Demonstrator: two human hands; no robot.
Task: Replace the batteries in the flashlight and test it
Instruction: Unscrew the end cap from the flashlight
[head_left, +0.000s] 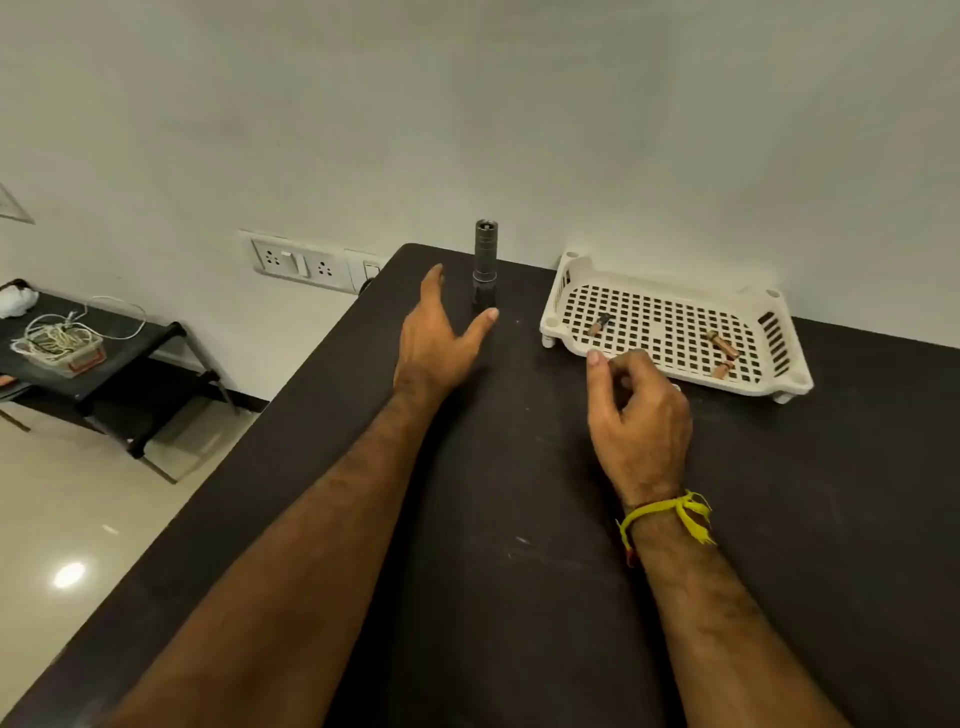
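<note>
A dark grey flashlight (485, 265) stands upright near the back edge of the black table (519, 519). My left hand (441, 338) is open just left of it, palm toward it, with the thumb tip close to its base but not gripping. A white perforated tray (675, 322) sits to the right. It holds one copper-coloured battery (596, 327) at its left end and two more batteries (723, 345) at its right end. My right hand (641, 410) hovers at the tray's front rim with its fingers loosely curled and nothing visible in them.
A wall with a socket and switch panel (301, 262) runs behind the table. To the left, beyond the table's edge, a low black shelf (130, 353) carries a box of coiled cords (60, 345). A yellow thread is tied around my right wrist.
</note>
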